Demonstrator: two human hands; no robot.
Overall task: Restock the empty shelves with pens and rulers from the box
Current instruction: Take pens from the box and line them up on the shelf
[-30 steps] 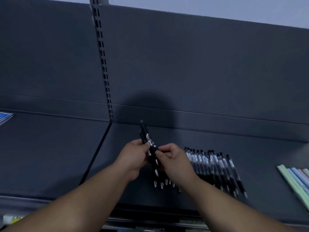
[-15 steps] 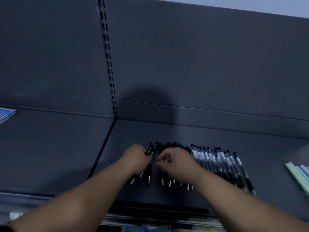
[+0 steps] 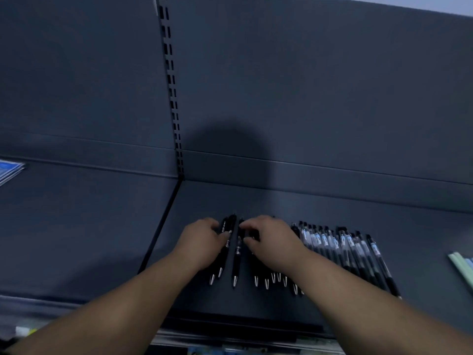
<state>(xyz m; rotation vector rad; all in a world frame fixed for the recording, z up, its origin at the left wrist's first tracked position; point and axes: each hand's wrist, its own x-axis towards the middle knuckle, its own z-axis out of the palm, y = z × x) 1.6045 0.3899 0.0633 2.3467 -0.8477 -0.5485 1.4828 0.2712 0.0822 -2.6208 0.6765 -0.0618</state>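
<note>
Several black pens (image 3: 236, 260) lie side by side on the dark shelf (image 3: 294, 206), tips toward me. My left hand (image 3: 202, 242) rests on the leftmost pens, fingers curled over their upper ends. My right hand (image 3: 271, 242) lies flat over the pens just to the right, fingertips touching one pen's top. A longer row of black pens with pale labels (image 3: 340, 249) lies further right, untouched. No box or ruler is visible.
Pale green and blue flat items (image 3: 462, 267) lie at the shelf's right edge. A blue packet (image 3: 10, 169) sits on the left shelf section. A slotted upright (image 3: 172, 98) divides the two sections. Coloured goods show on the shelf below (image 3: 230, 351).
The bunch of pens held up in both hands has come down onto the shelf and is spread into a row. Both hands now press on the laid pens.
</note>
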